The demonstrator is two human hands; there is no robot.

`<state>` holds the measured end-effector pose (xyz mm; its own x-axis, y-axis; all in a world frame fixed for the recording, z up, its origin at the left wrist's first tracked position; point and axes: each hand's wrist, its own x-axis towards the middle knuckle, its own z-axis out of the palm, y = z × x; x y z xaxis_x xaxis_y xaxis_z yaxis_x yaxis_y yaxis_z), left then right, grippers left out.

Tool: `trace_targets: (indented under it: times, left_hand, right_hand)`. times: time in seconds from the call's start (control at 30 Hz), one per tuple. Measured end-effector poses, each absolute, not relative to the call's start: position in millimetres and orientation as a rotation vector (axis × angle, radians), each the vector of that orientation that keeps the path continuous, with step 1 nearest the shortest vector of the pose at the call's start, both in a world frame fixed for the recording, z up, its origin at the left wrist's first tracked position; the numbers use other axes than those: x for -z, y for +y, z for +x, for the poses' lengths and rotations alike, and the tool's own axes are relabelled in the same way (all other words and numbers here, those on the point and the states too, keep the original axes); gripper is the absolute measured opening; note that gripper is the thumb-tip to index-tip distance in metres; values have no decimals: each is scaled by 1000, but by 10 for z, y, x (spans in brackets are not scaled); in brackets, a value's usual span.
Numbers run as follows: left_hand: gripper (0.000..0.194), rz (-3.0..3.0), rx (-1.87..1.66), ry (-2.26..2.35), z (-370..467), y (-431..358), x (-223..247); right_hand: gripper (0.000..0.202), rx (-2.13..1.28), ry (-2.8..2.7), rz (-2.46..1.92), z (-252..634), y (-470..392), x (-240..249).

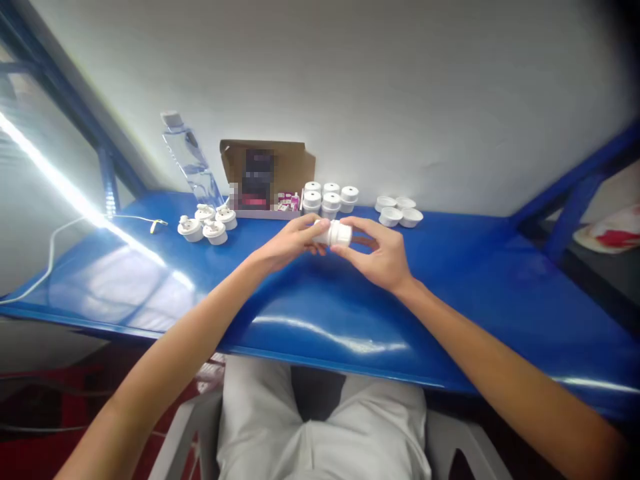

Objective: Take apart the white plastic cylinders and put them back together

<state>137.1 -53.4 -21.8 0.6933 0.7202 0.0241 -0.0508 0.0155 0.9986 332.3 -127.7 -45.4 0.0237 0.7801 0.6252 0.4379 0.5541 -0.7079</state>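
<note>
A white round plastic fitting, lying sideways and stepped in width, is held above the blue table between my two hands. My left hand grips its left end, with the thumb on top and the fingers curled beneath. Thumb and forefinger of my right hand pinch its right end. Just behind the hands, white round caps with a dark hole in the top stand stacked in a cluster. White round bases with small upright parts sit together to the left. Shallow white cups stand grouped at the right.
Along the back of the blue table an open cardboard box holds small purple-and-white items. A clear bottle leans beside it. A white cable runs over the left side. Blue metal struts rise at both ends.
</note>
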Motion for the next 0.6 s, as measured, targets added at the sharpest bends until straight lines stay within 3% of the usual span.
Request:
trace_targets:
  times: [0.17,0.43,0.6]
  left_hand:
    - [46,1537,-673,577,1353,-522,219]
    - [47,1598,-760,511,1328,-507,236]
    - [50,1629,-817,459,1370,-522,284]
  right_hand:
    - [49,-652,-1428,-1120,3319,-1228,453]
    - [50,-605,-1420,-1121,3340,-1241,414]
    - [50,-787,-1287,-1181,3334,-1217,368]
